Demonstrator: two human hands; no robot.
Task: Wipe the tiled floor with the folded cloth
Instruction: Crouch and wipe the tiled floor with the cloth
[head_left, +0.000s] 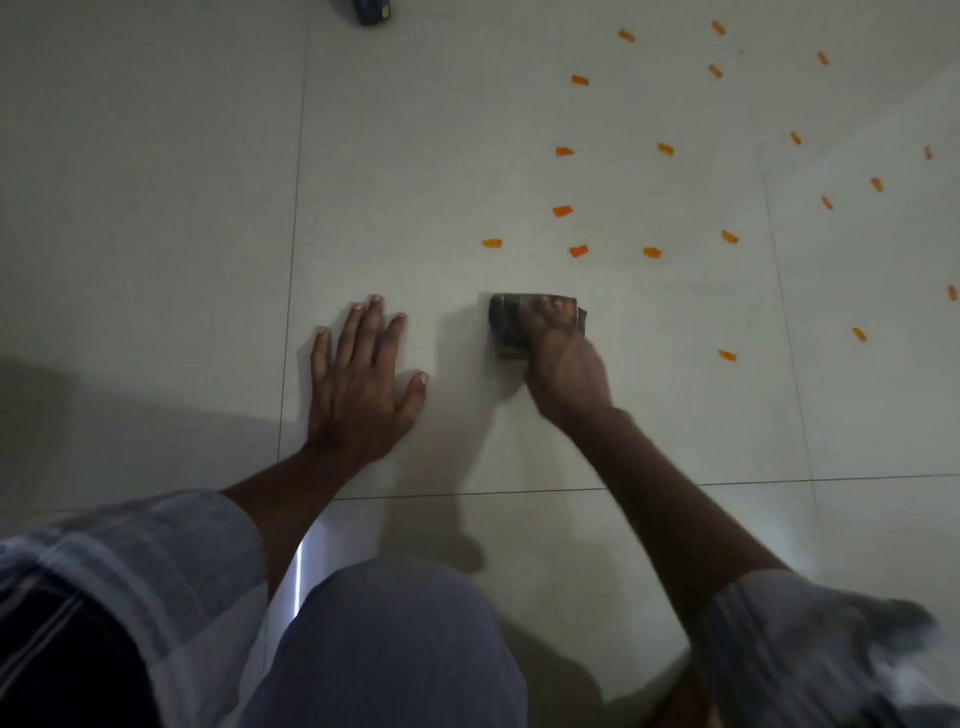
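Cloth (511, 325) under our right hand (563, 364) on the tiled floor (156, 208).
We clamp its fingers on the folded cloth; our left hand (358, 384) lies flat, fingers apart, near orange marks (578, 251).

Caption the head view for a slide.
Right hand presses folded cloth on tiled floor near orange marks; left hand flat.

dim, soft shadows, blurred right sleeve (810, 639)

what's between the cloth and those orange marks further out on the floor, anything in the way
Nothing visible. The right hand presses the folded cloth on the tiled floor, and only bare tile lies between it and the nearest orange marks. The left hand rests flat off to the side.
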